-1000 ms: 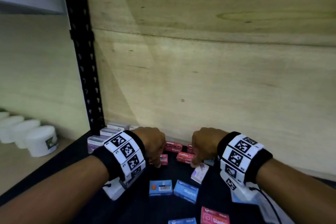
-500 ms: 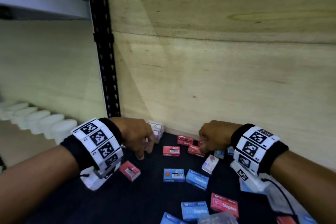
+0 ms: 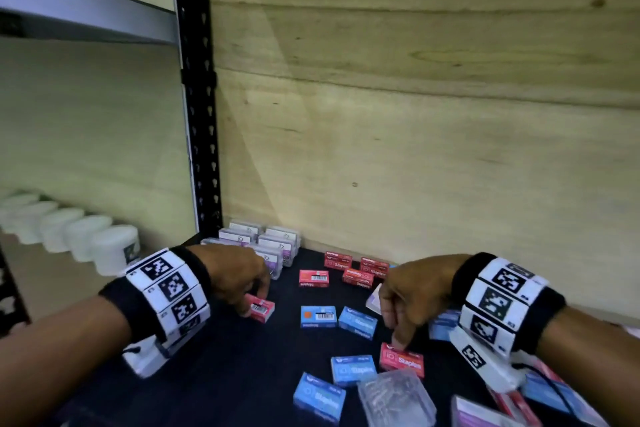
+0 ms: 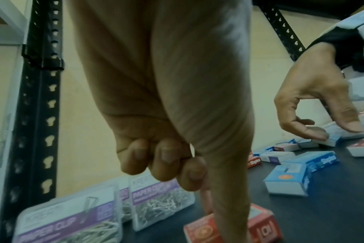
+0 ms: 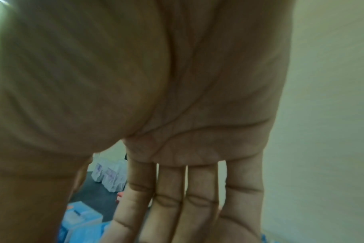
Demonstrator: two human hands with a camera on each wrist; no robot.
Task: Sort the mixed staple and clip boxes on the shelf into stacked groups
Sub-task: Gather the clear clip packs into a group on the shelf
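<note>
On the dark shelf (image 3: 214,371), my left hand (image 3: 256,305) pinches a small red staple box (image 3: 263,311) between thumb and index finger; in the left wrist view this red staple box (image 4: 262,228) rests on the shelf under my left hand (image 4: 218,213). My right hand (image 3: 398,340) reaches down with straight fingers, and a fingertip touches another red staples box (image 3: 403,360). Clear paper clip boxes (image 3: 263,243) stand grouped in the back left corner. Three red boxes (image 3: 356,270) lie near the back wall. Blue staple boxes (image 3: 318,315) are scattered in the middle.
A black perforated upright (image 3: 197,107) stands at the back left corner, with the plywood wall (image 3: 415,149) close behind. White tubs (image 3: 114,246) line the neighbouring shelf on the left. A loose clear clip box (image 3: 394,399) and more boxes lie at the front right.
My left hand has come down onto the lone red box and pinched it. My right hand has moved from the back red boxes toward the front, onto another red box.
</note>
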